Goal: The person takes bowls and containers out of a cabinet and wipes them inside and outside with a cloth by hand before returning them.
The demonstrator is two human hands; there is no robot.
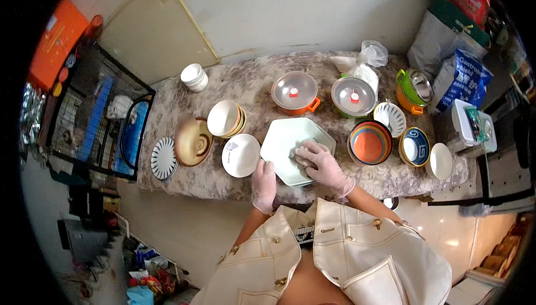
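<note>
A pale green hexagonal plate (282, 137) lies before me, with the edge of another plate (328, 139) showing beneath it. My left hand (264, 181), in a thin translucent glove, grips the near left rim of the upper plate, thumb on top. My right hand (324, 166), gloved the same way, presses a crumpled greyish cloth or pad (302, 159) against the plate's surface; the fingers partly hide it. Just left of the plate sits a white bowl (241, 155) with a printed motif. A stack of striped bowls (370, 142) stands to its right.
The patterned tablecloth (251, 83) also carries lidded pots (295, 91), nested cream bowls (224, 118), small white bowls (194, 77), a brown dish (205, 141) and striped plates (163, 158). A blue bowl (414, 146) is at right. A wire cage (100, 116) borders the left end.
</note>
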